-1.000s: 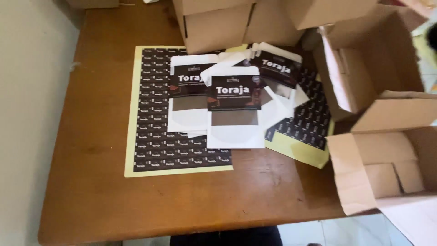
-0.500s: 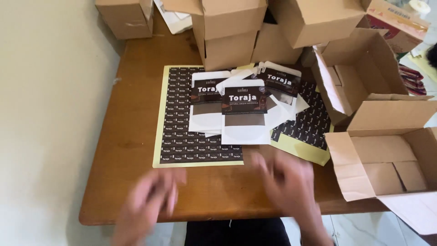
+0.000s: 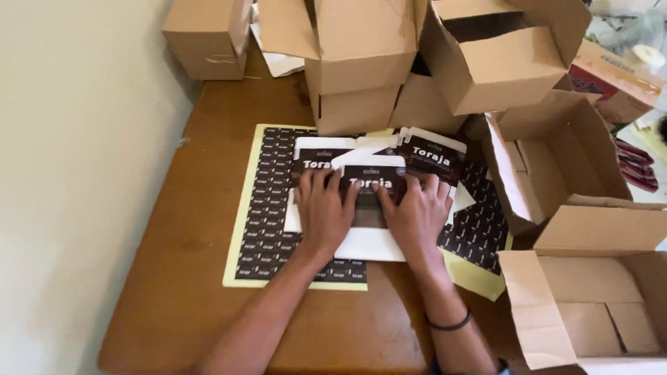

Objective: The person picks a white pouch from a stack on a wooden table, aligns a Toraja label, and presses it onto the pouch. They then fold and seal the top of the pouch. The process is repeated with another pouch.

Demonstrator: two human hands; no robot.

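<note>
Both hands, left hand [image 3: 323, 212] and right hand [image 3: 415, 217], lay flat and open on the white pouch [image 3: 369, 208], gripping nothing; a sideways shove could scatter the loose pouch stack.

Your hands lie side by side on the flat cartons [image 3: 368, 208], stacked on the sticker sheet [image 3: 267, 222], mid-worktop [image 3: 187, 278]; cardboard boxes [image 3: 361, 62] behind and right.
</note>
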